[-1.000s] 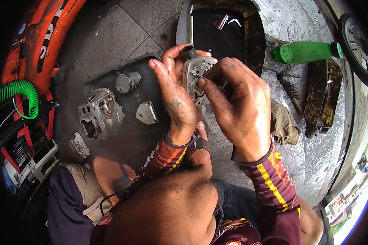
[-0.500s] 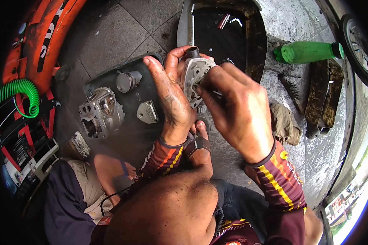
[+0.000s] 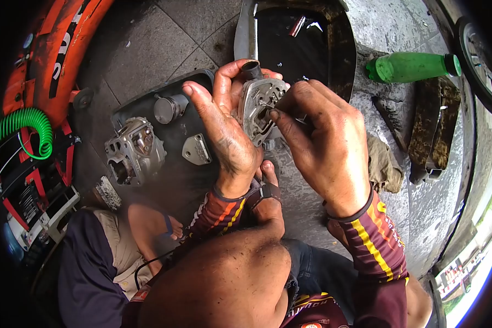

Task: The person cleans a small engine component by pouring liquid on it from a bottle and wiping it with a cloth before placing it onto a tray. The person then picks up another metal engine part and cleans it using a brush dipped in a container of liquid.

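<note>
My left hand (image 3: 232, 128) supports a grey cast-metal engine part (image 3: 251, 109) with a dark, open round pipe (image 3: 251, 69) at its top. The fingers curl behind the part while the thumb sticks out to the left. Over the part's recessed face, my right hand (image 3: 325, 131) is closed in a pinch, fingertips at its inner holes. Something thin and shiny shows by those fingertips, too small to name. Left of my hands, a dark tray (image 3: 188, 175) carries a piston (image 3: 170, 109), an engine cylinder block (image 3: 135, 150) and a small metal cover plate (image 3: 196, 150).
Ahead lies a large black pan (image 3: 341, 60) with a small red-and-silver piece inside. To the right are a green bottle (image 3: 410, 68), a brush (image 3: 389, 123), a dirty metal channel (image 3: 433, 128) and a rag (image 3: 385, 167). Another person's foot (image 3: 172, 225) is at lower left.
My right hand has shifted slightly right and its fingertips have drawn back, showing more of the part's face. The part has tilted a little in my left hand.
</note>
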`<state>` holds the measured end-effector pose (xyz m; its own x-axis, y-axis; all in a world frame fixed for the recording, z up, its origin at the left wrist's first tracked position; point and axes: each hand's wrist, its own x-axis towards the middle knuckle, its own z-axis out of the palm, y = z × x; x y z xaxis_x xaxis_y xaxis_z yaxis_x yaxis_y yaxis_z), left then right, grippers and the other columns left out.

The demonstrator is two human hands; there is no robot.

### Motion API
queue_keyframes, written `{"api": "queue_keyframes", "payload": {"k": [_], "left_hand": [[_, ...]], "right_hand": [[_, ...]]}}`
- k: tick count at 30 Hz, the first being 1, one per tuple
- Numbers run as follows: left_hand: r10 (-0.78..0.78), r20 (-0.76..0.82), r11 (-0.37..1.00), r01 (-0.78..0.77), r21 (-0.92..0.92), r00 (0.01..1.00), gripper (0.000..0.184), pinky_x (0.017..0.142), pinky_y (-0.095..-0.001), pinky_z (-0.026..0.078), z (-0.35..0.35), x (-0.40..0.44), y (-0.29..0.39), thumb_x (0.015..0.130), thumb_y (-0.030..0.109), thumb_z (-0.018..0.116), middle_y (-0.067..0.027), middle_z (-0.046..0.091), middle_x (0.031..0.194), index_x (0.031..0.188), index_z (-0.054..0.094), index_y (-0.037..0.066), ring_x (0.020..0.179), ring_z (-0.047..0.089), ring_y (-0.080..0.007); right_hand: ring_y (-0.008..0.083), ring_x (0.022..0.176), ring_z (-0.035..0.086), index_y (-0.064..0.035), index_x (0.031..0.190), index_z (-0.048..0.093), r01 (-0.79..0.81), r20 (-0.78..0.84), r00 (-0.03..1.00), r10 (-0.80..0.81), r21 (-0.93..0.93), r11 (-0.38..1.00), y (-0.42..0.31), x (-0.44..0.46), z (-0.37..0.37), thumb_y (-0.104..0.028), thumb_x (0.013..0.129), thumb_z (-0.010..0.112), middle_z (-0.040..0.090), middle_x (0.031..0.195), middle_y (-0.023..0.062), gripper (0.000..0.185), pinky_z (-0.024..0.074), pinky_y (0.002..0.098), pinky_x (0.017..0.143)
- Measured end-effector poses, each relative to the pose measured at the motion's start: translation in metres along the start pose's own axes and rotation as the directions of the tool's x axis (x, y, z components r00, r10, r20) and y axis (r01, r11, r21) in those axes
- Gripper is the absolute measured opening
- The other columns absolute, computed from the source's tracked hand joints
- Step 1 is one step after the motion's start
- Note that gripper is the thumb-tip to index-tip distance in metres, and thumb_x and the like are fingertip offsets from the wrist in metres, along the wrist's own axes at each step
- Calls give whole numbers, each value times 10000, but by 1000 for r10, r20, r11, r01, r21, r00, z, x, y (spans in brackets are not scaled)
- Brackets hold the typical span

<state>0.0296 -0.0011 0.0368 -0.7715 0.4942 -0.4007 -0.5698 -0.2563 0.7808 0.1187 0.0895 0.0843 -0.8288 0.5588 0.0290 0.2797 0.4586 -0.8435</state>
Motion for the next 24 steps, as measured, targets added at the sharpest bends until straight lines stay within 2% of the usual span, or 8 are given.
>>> {"api": "queue_keyframes", "payload": {"k": [7,10,13,15,18,20,23,24], "left_hand": [[-168,59,970,175,-170,984,888,877,-353,546,-8,5,-3,953,779,155,-151,693,997,1206,562,30,925,672,-235],[-229,55,952,236,-197,972,909,911,-524,553,-18,11,-3,942,778,261,-261,666,1086,1225,569,-30,958,671,-427],[-258,120,936,279,-216,959,925,919,-521,550,-21,12,-1,944,775,259,-261,667,1093,1240,564,-47,988,671,-419],[-257,61,953,263,-148,964,929,947,-509,546,-14,6,2,946,770,258,-267,666,1113,1253,564,-52,1039,665,-391],[-298,138,913,325,-247,944,928,955,-500,545,-25,11,-4,946,771,259,-263,663,1124,1254,564,-49,1035,665,-383],[-291,187,906,333,-260,938,934,952,-507,544,-27,12,-5,941,778,256,-261,661,1126,1251,562,-48,1033,663,-394],[-270,23,939,269,-214,963,937,929,-533,548,-16,10,-4,936,786,255,-269,659,1114,1245,560,-45,1008,666,-427],[-274,88,928,287,-237,958,925,916,-533,552,-20,10,-4,937,785,252,-271,660,1098,1233,564,-34,981,673,-430]], "right_hand": [[317,700,626,-11,863,634,-16,31,999,16,2,1000,-4,-5,6,-49,808,734,601,799,123,121,484,380,614],[347,731,641,-22,875,637,6,135,991,-8,16,1000,-4,-14,8,-43,814,724,605,822,123,109,503,413,633],[344,733,645,-23,877,639,-9,111,994,7,11,1000,-1,-11,8,-38,813,725,606,826,122,108,505,408,630],[334,725,649,-23,879,639,-64,74,995,62,25,998,-2,-3,6,-37,808,731,606,828,123,117,509,402,625],[335,724,648,-20,878,637,65,52,997,-64,-19,998,2,-6,8,-40,807,734,604,828,127,122,510,402,625],[347,732,644,-23,882,637,20,148,989,-16,-26,999,1,-10,5,-46,810,730,606,838,128,121,514,405,633],[356,744,644,-31,890,640,-23,89,996,30,-83,996,-1,-6,6,-56,812,728,610,846,124,121,518,408,637],[358,743,646,-37,905,643,21,120,993,-13,-70,997,0,-8,5,-59,814,725,610,844,118,125,520,412,636]]}}
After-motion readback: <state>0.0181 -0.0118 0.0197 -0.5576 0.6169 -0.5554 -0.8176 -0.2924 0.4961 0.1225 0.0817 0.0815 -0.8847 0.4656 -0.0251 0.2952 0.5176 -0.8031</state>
